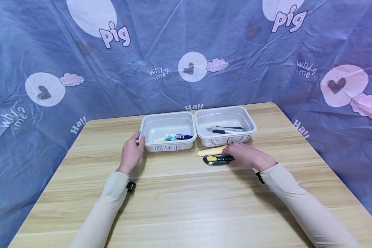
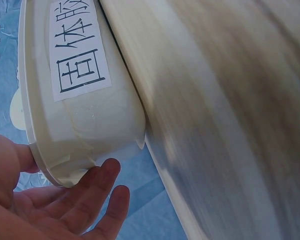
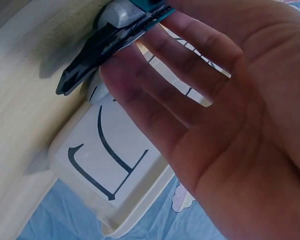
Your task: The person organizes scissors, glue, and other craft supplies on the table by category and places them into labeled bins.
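My left hand (image 1: 132,153) holds the left end of a white plastic bin (image 2: 115,115), thumb at the rim and fingers along the outer wall. Inside that bin lie small glue sticks (image 1: 175,137), white, teal and dark blue. At the front of the right-hand white bin (image 1: 251,130), my right hand (image 1: 246,155) grips a black utility knife (image 1: 215,159) with a yellow slider, low over the table. In the right wrist view its dark handle (image 3: 95,57) meets the fingertips. A pale yellow utility knife (image 1: 209,151) lies just behind it, partly hidden by the hand.
A grey-and-black utility knife (image 1: 227,130) lies in the right-hand bin. Both bins carry front labels (image 1: 168,148) in Chinese characters and stand side by side near the back of the wooden table (image 1: 173,206). A blue printed cloth (image 1: 161,38) hangs behind.
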The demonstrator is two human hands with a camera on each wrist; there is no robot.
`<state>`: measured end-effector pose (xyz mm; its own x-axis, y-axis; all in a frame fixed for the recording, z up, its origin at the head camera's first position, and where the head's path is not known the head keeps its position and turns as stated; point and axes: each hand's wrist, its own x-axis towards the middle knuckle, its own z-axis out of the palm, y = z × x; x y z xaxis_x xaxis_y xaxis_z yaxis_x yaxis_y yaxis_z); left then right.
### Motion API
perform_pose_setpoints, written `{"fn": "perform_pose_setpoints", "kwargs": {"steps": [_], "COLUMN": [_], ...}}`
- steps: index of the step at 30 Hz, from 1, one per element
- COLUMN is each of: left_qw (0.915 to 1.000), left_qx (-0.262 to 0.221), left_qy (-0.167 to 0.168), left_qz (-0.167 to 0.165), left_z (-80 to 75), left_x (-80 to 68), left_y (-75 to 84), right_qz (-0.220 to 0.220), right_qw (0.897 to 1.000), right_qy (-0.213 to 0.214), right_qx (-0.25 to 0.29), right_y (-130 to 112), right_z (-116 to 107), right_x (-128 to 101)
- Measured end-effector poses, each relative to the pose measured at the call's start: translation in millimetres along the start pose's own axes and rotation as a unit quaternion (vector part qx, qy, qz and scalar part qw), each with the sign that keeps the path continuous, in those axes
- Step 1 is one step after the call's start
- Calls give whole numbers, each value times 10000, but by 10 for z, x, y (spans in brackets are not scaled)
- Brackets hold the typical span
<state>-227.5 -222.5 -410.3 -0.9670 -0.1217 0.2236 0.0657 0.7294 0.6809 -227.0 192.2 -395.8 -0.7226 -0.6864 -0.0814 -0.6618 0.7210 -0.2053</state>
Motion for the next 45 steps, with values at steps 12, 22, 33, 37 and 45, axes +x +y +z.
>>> {"fn": "perform_pose_setpoints", "kwargs": {"steps": [12, 22, 33, 37, 45], "left_qw": [10000, 10000, 10000, 10000, 10000], "left_qx": [-29, -19, -5, -11, -18], "left_qy": [-38, -53, -34, -22, -37], "left_qz": [-24, -53, -68, -65, -59], "left_z": [-5, -6, -7, -12, -3], "left_x": [0, 7, 5, 5, -1], "left_y": [1, -3, -3, 0, -3], "right_qz": [-120, -207, -199, -259, -320], "right_qw": [9998, 9992, 9980, 9972, 9956], "right_qy": [85, 231, 518, 608, 766], "right_qx": [-156, -256, -297, -361, -429], "right_y": [-19, -22, -30, -40, -24], "right_z": [-17, -35, -84, -105, -119], "right_x": [-6, -20, -25, -28, -40]}}
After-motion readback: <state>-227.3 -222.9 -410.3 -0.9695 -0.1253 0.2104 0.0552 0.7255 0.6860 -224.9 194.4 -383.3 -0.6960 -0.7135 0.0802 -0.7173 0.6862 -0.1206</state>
